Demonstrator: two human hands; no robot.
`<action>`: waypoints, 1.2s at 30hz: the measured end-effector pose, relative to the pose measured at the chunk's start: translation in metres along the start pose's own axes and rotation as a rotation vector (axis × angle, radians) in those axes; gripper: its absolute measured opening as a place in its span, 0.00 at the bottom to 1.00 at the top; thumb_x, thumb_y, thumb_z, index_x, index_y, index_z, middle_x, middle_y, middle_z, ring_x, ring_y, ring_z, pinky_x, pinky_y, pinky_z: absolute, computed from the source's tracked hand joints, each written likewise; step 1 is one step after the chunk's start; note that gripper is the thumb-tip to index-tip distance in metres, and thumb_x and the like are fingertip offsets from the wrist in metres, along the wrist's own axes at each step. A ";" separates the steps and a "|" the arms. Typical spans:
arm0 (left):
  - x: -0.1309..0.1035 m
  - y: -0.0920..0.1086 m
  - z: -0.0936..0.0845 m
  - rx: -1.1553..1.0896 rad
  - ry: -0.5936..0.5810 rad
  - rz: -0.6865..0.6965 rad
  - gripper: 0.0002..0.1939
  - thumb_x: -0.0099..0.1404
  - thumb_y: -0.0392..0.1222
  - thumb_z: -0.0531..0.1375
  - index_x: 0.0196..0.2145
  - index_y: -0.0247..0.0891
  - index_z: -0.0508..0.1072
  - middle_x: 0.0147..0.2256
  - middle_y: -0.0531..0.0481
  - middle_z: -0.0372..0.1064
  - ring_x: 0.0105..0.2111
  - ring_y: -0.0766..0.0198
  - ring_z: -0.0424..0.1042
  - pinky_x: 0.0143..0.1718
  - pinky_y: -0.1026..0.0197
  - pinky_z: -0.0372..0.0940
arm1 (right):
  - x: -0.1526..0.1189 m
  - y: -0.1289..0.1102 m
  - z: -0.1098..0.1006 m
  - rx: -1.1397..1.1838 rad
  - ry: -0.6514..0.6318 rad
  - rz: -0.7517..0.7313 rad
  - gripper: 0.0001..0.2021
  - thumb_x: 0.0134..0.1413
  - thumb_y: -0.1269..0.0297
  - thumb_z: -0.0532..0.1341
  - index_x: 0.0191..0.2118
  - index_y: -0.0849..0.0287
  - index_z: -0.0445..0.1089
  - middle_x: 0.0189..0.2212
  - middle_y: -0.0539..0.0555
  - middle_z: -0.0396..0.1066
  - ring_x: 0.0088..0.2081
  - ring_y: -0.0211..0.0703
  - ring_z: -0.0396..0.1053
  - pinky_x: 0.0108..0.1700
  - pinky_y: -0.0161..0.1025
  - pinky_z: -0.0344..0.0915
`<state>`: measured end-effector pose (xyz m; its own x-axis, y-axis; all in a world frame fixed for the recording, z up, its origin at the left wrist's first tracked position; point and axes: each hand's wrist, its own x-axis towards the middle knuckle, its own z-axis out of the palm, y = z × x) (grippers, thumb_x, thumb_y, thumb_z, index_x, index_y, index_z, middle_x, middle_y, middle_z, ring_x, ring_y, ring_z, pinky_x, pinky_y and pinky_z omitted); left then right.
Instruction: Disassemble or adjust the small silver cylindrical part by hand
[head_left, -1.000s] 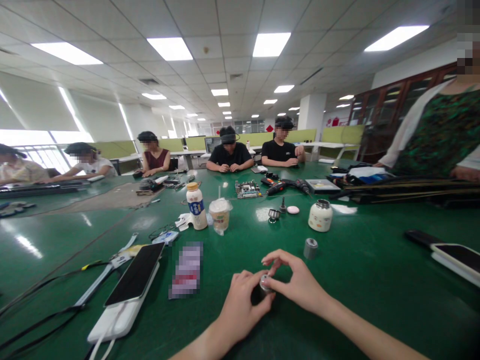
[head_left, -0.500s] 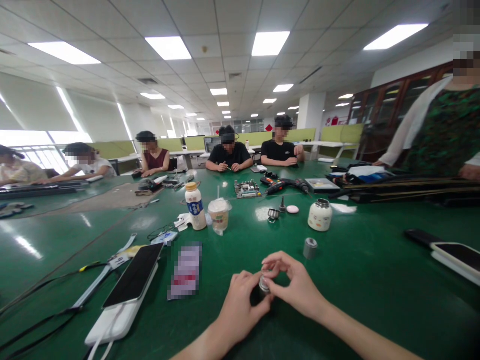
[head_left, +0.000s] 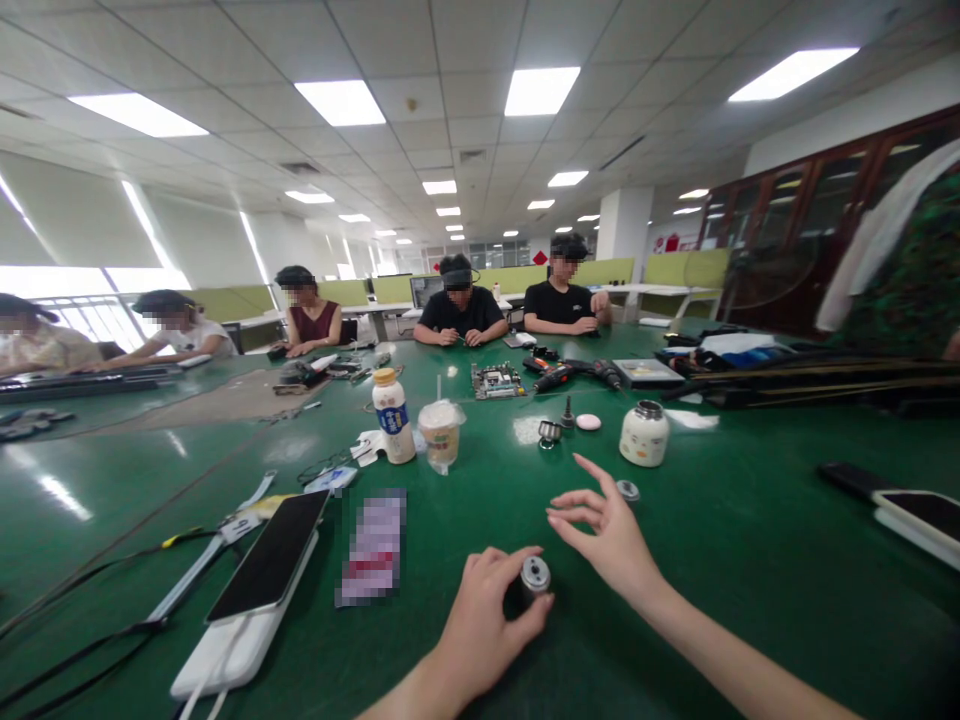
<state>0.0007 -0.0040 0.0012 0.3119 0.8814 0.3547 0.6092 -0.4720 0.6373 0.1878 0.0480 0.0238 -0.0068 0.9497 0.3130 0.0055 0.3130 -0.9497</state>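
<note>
My left hand (head_left: 489,612) is closed around the side of a small grey metal cylinder (head_left: 535,576) standing upright on the green table. Dark holes show in the cylinder's round top face. To its right, my right hand (head_left: 600,530) is raised off it, fingers stretched out and apart, holding nothing. Just behind the right hand stands a second metal cylinder (head_left: 628,490), mostly hidden by that hand so that only its top shows. Farther back lie a ring-shaped metal part (head_left: 549,433), a dark pointed part (head_left: 567,413) and a pale oval object (head_left: 589,422).
A cream jar (head_left: 645,436), a drink cup (head_left: 441,436) and a white bottle (head_left: 394,418) stand beyond my hands. On the left lie a phone (head_left: 271,555) on a white power bank and a blurred purple packet (head_left: 373,548). Several people sit across the table (head_left: 720,600).
My right hand has come away from the cylinder's top, moving up and to the right with fingers opening, and now covers most of the second cylinder. My left hand keeps its hold.
</note>
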 end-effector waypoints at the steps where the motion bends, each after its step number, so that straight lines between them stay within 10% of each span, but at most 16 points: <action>1: 0.000 0.000 0.000 0.001 0.001 0.000 0.22 0.61 0.41 0.64 0.54 0.45 0.72 0.41 0.47 0.74 0.42 0.54 0.70 0.47 0.52 0.63 | 0.001 0.003 -0.001 -0.034 -0.024 -0.034 0.40 0.46 0.60 0.70 0.62 0.56 0.50 0.34 0.53 0.75 0.37 0.48 0.77 0.47 0.49 0.71; 12: 0.000 -0.002 0.001 -0.009 -0.009 -0.003 0.22 0.62 0.41 0.63 0.54 0.46 0.72 0.41 0.47 0.73 0.43 0.54 0.69 0.47 0.52 0.63 | 0.011 0.051 -0.021 -0.234 -0.194 -0.052 0.20 0.47 0.69 0.64 0.48 0.58 0.64 0.33 0.51 0.72 0.35 0.45 0.77 0.44 0.46 0.72; 23: 0.001 -0.001 0.000 -0.014 -0.006 0.030 0.21 0.62 0.39 0.64 0.53 0.46 0.72 0.40 0.48 0.74 0.41 0.54 0.69 0.46 0.52 0.63 | -0.004 -0.008 -0.002 -0.089 -0.382 -0.103 0.22 0.50 0.69 0.67 0.50 0.55 0.62 0.38 0.51 0.70 0.37 0.42 0.77 0.46 0.44 0.72; 36: 0.002 0.003 -0.002 -0.017 0.004 0.049 0.17 0.61 0.38 0.63 0.49 0.45 0.74 0.40 0.48 0.75 0.41 0.55 0.70 0.44 0.53 0.62 | -0.016 -0.017 0.007 -0.160 -0.431 -0.152 0.18 0.52 0.69 0.65 0.49 0.55 0.65 0.37 0.51 0.72 0.38 0.42 0.75 0.45 0.42 0.71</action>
<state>0.0015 -0.0036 0.0049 0.3380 0.8572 0.3886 0.5804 -0.5149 0.6308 0.1808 0.0268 0.0352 -0.4327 0.8154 0.3846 0.1256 0.4769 -0.8699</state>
